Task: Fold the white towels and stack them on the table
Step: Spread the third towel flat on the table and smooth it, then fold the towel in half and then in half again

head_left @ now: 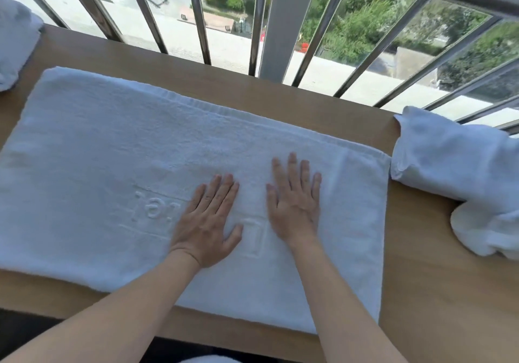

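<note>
A large white towel (112, 152) with embossed lettering lies spread flat across the wooden table (438, 292), covering most of it. Both my hands press flat on its middle. My left hand (207, 222) lies palm down with fingers straight, just right of the lettering. My right hand (295, 202) lies palm down beside it, a little farther from me. A rumpled white towel (460, 171) sits at the table's right end. Another white towel (14, 39) rests at the far left corner.
A metal railing (283, 25) with slanted bars runs along the table's far edge, with a street and greenery below. Bare wood shows between the flat towel and the right-hand towel. A bit of white cloth (207, 359) peeks in at the bottom edge.
</note>
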Tool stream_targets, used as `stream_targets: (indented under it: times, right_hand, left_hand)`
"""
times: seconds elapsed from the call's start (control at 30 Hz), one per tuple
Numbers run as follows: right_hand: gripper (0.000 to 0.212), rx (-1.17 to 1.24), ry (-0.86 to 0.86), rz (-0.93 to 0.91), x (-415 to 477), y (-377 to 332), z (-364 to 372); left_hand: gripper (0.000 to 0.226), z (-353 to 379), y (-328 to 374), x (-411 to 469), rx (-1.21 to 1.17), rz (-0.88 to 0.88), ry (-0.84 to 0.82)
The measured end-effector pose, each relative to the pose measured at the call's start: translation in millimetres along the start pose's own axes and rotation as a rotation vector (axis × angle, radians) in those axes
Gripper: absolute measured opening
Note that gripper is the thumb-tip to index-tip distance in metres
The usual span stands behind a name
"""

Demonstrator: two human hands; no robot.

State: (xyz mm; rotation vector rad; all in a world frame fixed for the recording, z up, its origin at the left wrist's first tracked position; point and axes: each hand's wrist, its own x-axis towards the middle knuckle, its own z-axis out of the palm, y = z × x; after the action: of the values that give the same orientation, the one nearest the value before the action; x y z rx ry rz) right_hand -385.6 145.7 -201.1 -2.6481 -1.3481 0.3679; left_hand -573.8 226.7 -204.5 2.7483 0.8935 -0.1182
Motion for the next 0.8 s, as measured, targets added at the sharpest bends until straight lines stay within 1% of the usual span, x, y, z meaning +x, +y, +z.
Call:
stream_targets:
  times: [0.03,0.07,0.17,0.23,0.27,0.3,0.4,0.43,0.47,0.57,0.6,0.63,0.7,0.8]
  right_hand:
    - [0.062,-0.030,-0.026,-0.020,-9.5,7.9,2.0]
    - [0.063,-0.051,-0.037,0.020,-12.7,23.3,0.7]
    - [0.066,-0.056,-0.027,0.302,-9.9,82.5,-11.3]
    - [0.068,-0.004,0.016,0.459,-14.1,101.6,-16.6]
    - [0.068,0.021,0.038,0.478,-17.7,98.9,-15.8]
    - [0.069,0.040,0.052,0.462,-24.2,92.7,-14.1]
    - [0.066,0.014,0.022,0.271,-65.2,83.3,-7.0]
    - [0.065,0.002,0.009,0.245,-82.0,87.8,-5.4]
    - [0.064,0.007,0.000,0.274,-97.7,96.1,-4.8]
    - [0.066,0.086,0.021,0.491,-134.6,123.5,-3.6]
    - [0.067,0.120,0.040,0.535,-143.8,128.3,-3.0]
    - [0.068,0.145,0.068,0.555,-152.3,130.0,-2.8]
    - [0.068,0.183,0.159,0.560,-169.1,128.8,-2.4]
    - [0.056,0.218,0.325,0.560,-189.0,126.7,0.4]
  left_hand:
    - [0.080,-0.2,0.7,-0.4,0.005,-0.002,-0.001]
    - [0.079,-0.3,1.2,-1.8,0.009,-0.005,-0.006]
    - [0.076,0.2,5.4,-3.0,0.020,-0.048,-0.034]
    - [0.074,3.8,21.4,-0.5,-0.005,-0.122,-0.049]
    - [0.073,6.5,33.2,0.8,-0.017,-0.148,-0.047]
    - [0.073,10.0,46.4,3.4,-0.022,-0.136,-0.049]
    - [0.070,19.4,82.6,12.1,-0.026,0.006,-0.079]
    - [0.069,20.9,90.9,15.8,-0.020,0.045,-0.088]
    - [0.068,21.7,98.4,20.7,-0.011,0.082,-0.101]
    - [0.067,19.1,120.3,43.5,0.010,0.237,-0.134]
    - [0.067,17.9,128.6,55.0,0.025,0.297,-0.144]
    - [0.067,16.8,137.7,68.3,0.040,0.340,-0.154]
    - [0.066,16.8,157.8,96.9,0.046,0.370,-0.163]
    - [0.065,17.9,188.2,137.2,0.033,0.354,-0.176]
